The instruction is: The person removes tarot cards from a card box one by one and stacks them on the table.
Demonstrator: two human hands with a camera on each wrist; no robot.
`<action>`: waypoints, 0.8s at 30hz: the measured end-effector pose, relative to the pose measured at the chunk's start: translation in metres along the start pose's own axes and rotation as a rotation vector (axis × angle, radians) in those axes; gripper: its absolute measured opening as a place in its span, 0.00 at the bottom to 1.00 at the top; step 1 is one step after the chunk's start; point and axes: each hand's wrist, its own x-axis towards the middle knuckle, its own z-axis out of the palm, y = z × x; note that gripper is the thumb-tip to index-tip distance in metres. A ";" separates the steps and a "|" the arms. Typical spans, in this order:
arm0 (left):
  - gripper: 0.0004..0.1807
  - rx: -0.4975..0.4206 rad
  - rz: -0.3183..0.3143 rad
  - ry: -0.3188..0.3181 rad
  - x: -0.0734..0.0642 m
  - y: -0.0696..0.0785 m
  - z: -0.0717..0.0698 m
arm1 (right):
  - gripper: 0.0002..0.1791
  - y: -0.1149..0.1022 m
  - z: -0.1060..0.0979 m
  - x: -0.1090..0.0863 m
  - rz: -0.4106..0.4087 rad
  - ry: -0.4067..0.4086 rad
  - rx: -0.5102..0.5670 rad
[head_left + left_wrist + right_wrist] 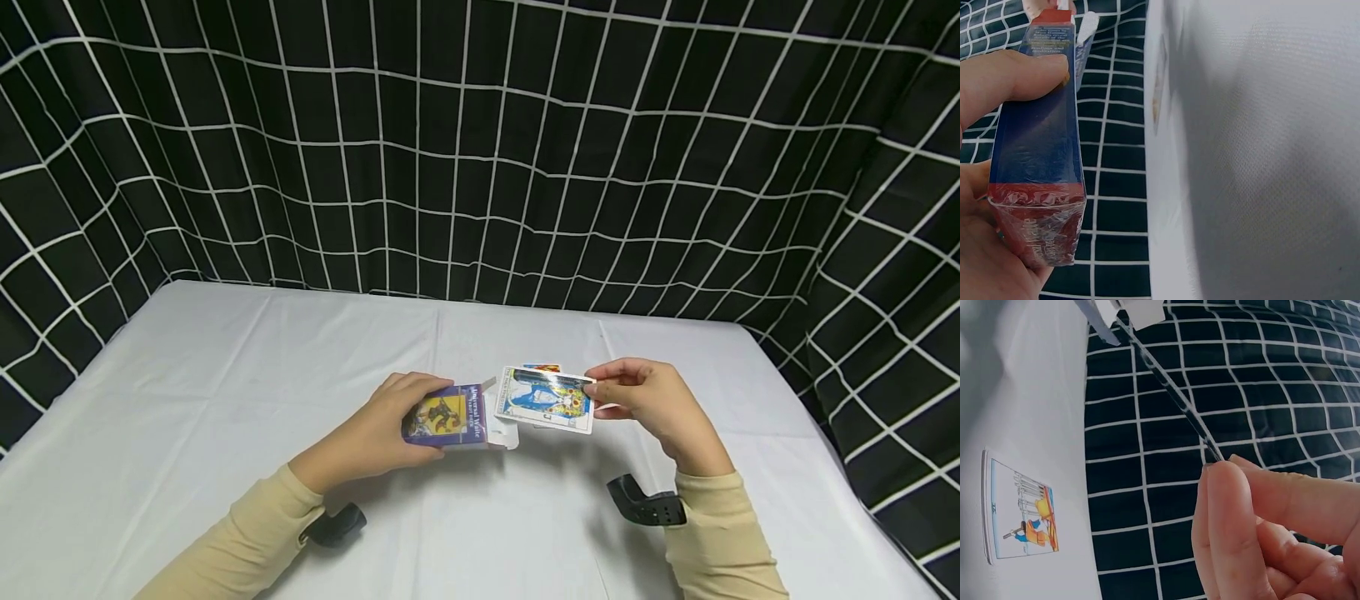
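Note:
My left hand [375,429] grips a blue tarot card box [448,415] with a yellow picture on its front, thumb on one side and fingers on the other. White end flaps [504,432] stand open on the box's right end. In the left wrist view, the thumb lies across the box's narrow blue side [1038,137], and crinkled clear film covers its red end. My right hand [660,404] pinches a tarot card [546,400] by its right edge, face up beside the flaps. Seen edge-on in the right wrist view, the card looks thin; whether it is several cards cannot be told.
Beneath the held card, one or more tarot cards [1025,515] lie face up on the white-covered table [225,375]; in the head view they are mostly hidden. A black curtain [480,167] with white grid lines surrounds the back and sides. Black wrist mounts [647,502] jut from both sleeves.

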 end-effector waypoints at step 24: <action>0.42 -0.001 0.003 -0.007 0.000 -0.002 0.001 | 0.11 0.019 -0.001 0.013 0.117 0.001 0.108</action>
